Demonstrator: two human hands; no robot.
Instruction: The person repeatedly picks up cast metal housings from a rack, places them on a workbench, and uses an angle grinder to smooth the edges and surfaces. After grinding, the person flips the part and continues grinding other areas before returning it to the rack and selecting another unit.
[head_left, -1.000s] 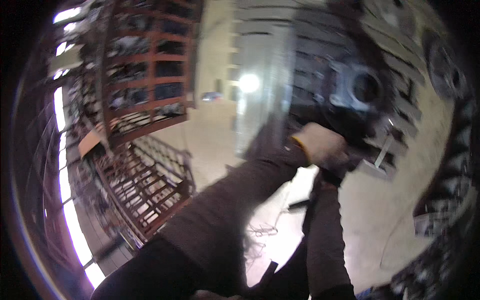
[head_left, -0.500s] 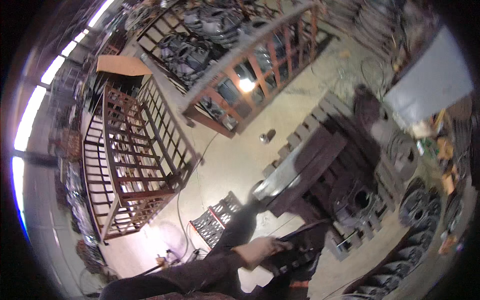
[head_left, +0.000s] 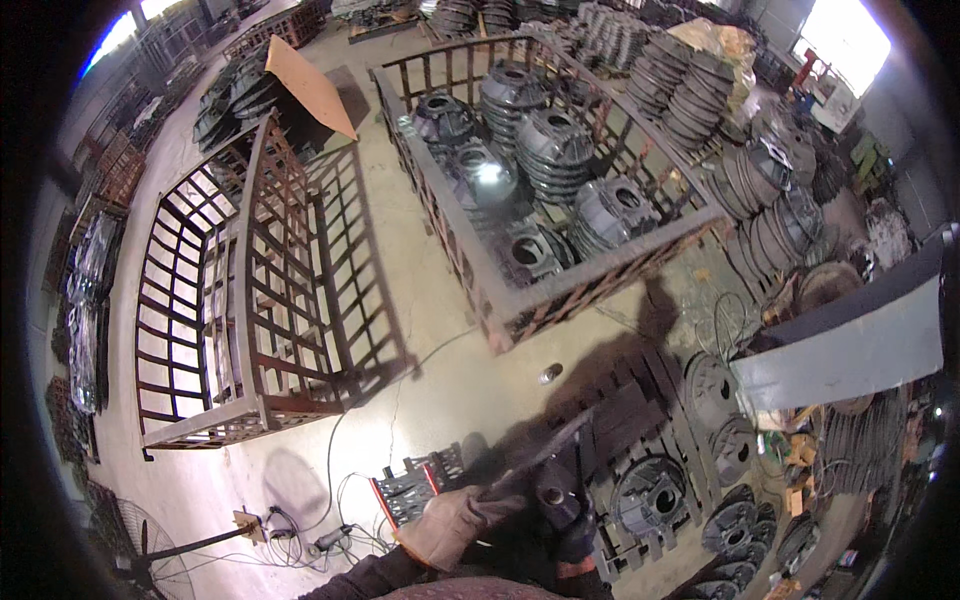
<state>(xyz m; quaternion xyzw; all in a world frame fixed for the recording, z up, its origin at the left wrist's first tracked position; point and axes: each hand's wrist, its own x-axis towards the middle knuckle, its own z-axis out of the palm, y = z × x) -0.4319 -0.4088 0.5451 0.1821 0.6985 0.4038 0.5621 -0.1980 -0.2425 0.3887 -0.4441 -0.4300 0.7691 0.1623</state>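
At the lower middle my left hand (head_left: 445, 528), in a tan work glove, has its fingers curled against a dark object (head_left: 550, 494) with a round end. What the object is cannot be made out. My right hand (head_left: 575, 540) is dark and mostly lost against it, with an orange-pink band below; its fingers do not show. Just right of the hands, a dark ring-shaped metal casting (head_left: 655, 497) with a round central opening lies on a slatted pallet (head_left: 625, 550).
A barred metal crate (head_left: 470, 255) holds stacked castings; another barred crate (head_left: 250, 300) stands left. A floor fan (head_left: 150, 550) and cables are at lower left. A grey panel (head_left: 850, 360) juts in at right, near more castings (head_left: 735, 450). A small can (head_left: 550, 373) stands on the floor.
My view has turned and lifted, so the crates sit lower and more of the far room shows. In the picture, my left hand now lies further left, still against the dark object.
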